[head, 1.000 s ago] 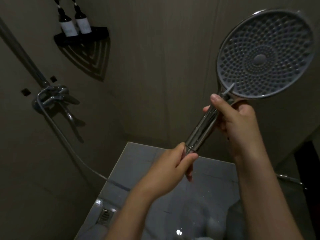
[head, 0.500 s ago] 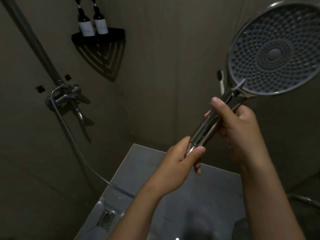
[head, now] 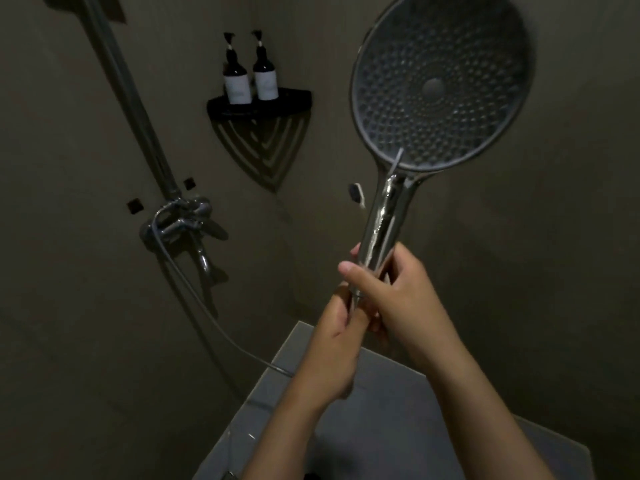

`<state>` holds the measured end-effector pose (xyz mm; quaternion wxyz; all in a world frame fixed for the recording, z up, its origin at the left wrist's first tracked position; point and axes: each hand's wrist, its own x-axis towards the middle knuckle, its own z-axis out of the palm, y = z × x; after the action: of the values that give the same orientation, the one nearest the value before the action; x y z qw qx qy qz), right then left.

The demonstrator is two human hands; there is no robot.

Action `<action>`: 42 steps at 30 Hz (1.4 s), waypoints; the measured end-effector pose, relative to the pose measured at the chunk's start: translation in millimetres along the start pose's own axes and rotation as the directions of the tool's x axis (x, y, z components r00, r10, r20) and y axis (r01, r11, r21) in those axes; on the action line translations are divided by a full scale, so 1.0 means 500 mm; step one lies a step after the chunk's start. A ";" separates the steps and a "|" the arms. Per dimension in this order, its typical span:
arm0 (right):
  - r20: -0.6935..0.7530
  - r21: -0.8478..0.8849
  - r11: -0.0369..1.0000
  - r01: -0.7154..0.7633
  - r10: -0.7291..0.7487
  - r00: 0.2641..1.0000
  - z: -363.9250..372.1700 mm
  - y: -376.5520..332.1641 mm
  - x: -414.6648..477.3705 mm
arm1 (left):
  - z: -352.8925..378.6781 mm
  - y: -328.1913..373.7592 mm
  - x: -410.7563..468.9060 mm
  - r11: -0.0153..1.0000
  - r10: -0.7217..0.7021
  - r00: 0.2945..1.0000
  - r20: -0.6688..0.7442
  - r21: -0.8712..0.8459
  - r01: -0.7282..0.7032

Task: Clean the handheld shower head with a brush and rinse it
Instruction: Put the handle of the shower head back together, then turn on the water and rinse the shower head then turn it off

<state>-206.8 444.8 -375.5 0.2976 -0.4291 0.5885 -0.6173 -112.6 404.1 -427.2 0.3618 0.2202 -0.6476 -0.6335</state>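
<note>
The handheld shower head (head: 440,88) stands nearly upright at the upper right, its round grey nozzle face turned toward me. Its chrome handle (head: 381,220) runs down into both my hands. My right hand (head: 401,299) grips the handle's lower part, thumb across the front. Directly below it, my left hand (head: 332,327) grips the handle's bottom end, touching the right hand. A small brush head (head: 356,194) pokes out just left of the handle; what holds it is hidden.
The mixer tap (head: 180,223) is on the left wall, with a riser rail (head: 131,98) above it and the hose (head: 207,323) looping down to the grey floor (head: 398,410). A black corner shelf (head: 259,103) carries two bottles (head: 251,79).
The shower head swung from leaning right to nearly upright and moved left in view. My right hand slid down the handle to meet my left hand. The brush head came into sight.
</note>
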 end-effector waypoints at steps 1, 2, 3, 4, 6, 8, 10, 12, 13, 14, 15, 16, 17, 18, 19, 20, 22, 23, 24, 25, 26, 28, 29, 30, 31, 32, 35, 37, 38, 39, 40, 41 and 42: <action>0.015 -0.004 1.000 0.022 -0.022 1.000 0.024 0.015 0.025 | -0.027 -0.009 0.016 1.000 -0.004 1.000 -0.027 0.013 0.005; 0.039 -0.009 0.999 0.039 -0.038 0.999 0.049 0.029 0.050 | -0.055 -0.021 0.033 1.000 -0.008 0.999 -0.054 0.022 0.009; 0.062 -0.008 0.999 0.049 -0.048 0.997 0.075 0.043 0.078 | -0.086 -0.032 0.051 0.999 -0.019 0.997 -0.071 0.032 0.021; 0.084 -0.006 0.999 0.052 -0.052 0.995 0.099 0.053 0.103 | -0.114 -0.041 0.066 0.998 -0.044 0.996 -0.083 0.030 0.046; 0.121 -0.005 0.998 0.056 -0.055 0.991 0.152 0.075 0.164 | -0.184 -0.060 0.105 0.996 -0.083 0.992 -0.094 0.037 0.087; 0.150 -0.002 0.999 0.041 -0.040 0.988 0.210 0.096 0.222 | -0.262 -0.070 0.144 0.990 -0.114 0.989 -0.091 0.078 0.121; 0.151 0.044 0.999 0.021 -0.027 0.988 0.268 0.119 0.279 | -0.342 -0.074 0.188 0.981 -0.117 0.989 -0.091 0.146 0.130; 0.138 0.073 0.997 0.001 -0.011 0.990 0.322 0.143 0.331 | -0.412 -0.073 0.229 0.970 -0.133 0.987 -0.088 0.191 0.148; 0.139 0.086 0.996 -0.014 0.002 0.990 0.345 0.153 0.354 | -0.443 -0.074 0.246 0.968 -0.138 0.987 -0.079 0.199 0.151; 0.144 0.103 0.994 -0.027 0.012 0.990 0.367 0.159 0.374 | -0.469 -0.072 0.262 0.970 -0.140 0.988 -0.072 0.189 0.151; 0.151 0.110 0.993 -0.032 0.015 0.988 0.387 0.164 0.395 | -0.494 -0.072 0.277 0.973 -0.140 0.988 -0.070 0.174 0.151; 0.155 0.109 0.994 -0.031 0.014 0.988 0.404 0.169 0.415 | -0.516 -0.074 0.292 0.976 -0.140 0.988 -0.072 0.155 0.150; 0.163 0.105 0.994 -0.025 0.008 0.987 0.420 0.174 0.436 | -0.539 -0.080 0.309 0.977 -0.143 0.986 -0.083 0.149 0.154; 0.173 0.099 0.995 -0.021 0.004 0.985 0.436 0.179 0.456 | -0.559 -0.086 0.328 0.977 -0.153 0.984 -0.096 0.137 0.165; 0.177 0.090 0.996 -0.019 0.003 0.984 0.449 0.186 0.475 | -0.579 -0.092 0.344 0.974 -0.166 0.980 -0.111 0.136 0.181; 0.177 0.079 0.997 -0.020 0.005 0.984 0.461 0.192 0.493 | -0.595 -0.096 0.358 0.973 -0.179 0.977 -0.118 0.129 0.193; 0.173 0.073 0.997 -0.027 0.014 0.985 0.481 0.203 0.525 | -0.621 -0.104 0.382 0.972 -0.189 0.971 -0.145 0.110 0.206; 0.174 0.076 0.997 -0.022 0.009 0.985 0.490 0.206 0.537 | -0.634 -0.108 0.394 0.974 -0.184 0.965 -0.186 0.099 0.205; 0.172 0.073 0.997 -0.013 0.001 0.985 0.497 0.209 0.549 | -0.645 -0.111 0.404 0.977 -0.175 0.952 -0.249 0.073 0.199; 0.172 0.072 0.997 -0.010 -0.002 0.985 0.502 0.211 0.560 | -0.658 -0.115 0.414 0.980 -0.184 0.926 -0.329 0.013 0.199; 0.173 0.070 0.997 -0.013 0.000 0.985 0.507 0.213 0.571 | -0.673 -0.118 0.423 0.977 -0.215 0.887 -0.409 -0.103 0.189; 0.174 0.068 0.998 -0.019 0.007 0.985 0.515 0.220 0.589 | -0.708 -0.123 0.444 0.905 -0.296 0.822 -0.487 -0.419 0.078; 0.178 0.067 0.998 -0.023 0.011 0.984 0.518 0.223 0.597 | -0.724 -0.122 0.451 0.837 -0.329 0.810 -0.486 -0.547 0.012; 0.186 0.057 0.998 -0.029 0.018 0.982 0.522 0.227 0.604 | -0.737 -0.120 0.457 0.760 -0.368 0.800 -0.474 -0.649 -0.034; 0.193 0.043 0.998 -0.037 0.028 0.981 0.526 0.231 0.610 | -0.748 -0.120 0.463 0.673 -0.408 0.796 -0.447 -0.736 -0.068; 0.196 0.033 0.998 -0.045 0.038 0.980 0.529 0.235 0.615 | -0.759 -0.121 0.469 0.586 -0.433 0.803 -0.409 -0.805 -0.094; 0.203 0.006 0.998 -0.070 0.067 0.977 0.534 0.241 0.627 | -0.775 -0.130 0.494 0.439 -0.422 0.842 -0.337 -0.888 -0.136; 0.203 -0.032 0.997 -0.074 0.079 0.976 0.535 0.244 0.631 | -0.776 -0.134 0.510 0.434 -0.397 0.852 -0.341 -0.888 -0.153; 0.199 -0.046 0.996 -0.073 0.081 0.977 0.535 0.245 0.634 | -0.777 -0.140 0.516 0.444 -0.381 0.856 -0.349 -0.881 -0.162; 0.197 -0.059 0.995 -0.077 0.087 0.976 0.535 0.247 0.635 | -0.778 -0.145 0.521 0.467 -0.361 0.861 -0.357 -0.869 -0.165; 0.194 -0.069 0.994 -0.081 0.093 0.977 0.534 0.249 0.637 | -0.777 -0.147 0.523 0.496 -0.345 0.864 -0.367 -0.853 -0.164; 0.188 -0.078 0.994 -0.082 0.096 0.978 0.534 0.253 0.639 | -0.774 -0.145 0.527 0.530 -0.343 0.858 -0.381 -0.833 -0.158; 0.181 -0.083 0.993 -0.083 0.097 0.979 0.534 0.256 0.640 | -0.770 -0.143 0.532 0.569 -0.354 0.842 -0.408 -0.808 -0.153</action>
<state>-135.1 23.0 -459.9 0.3622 -0.4680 0.5999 -0.5384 -7.6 -55.1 -471.5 0.5461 0.2317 -0.1407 -0.7926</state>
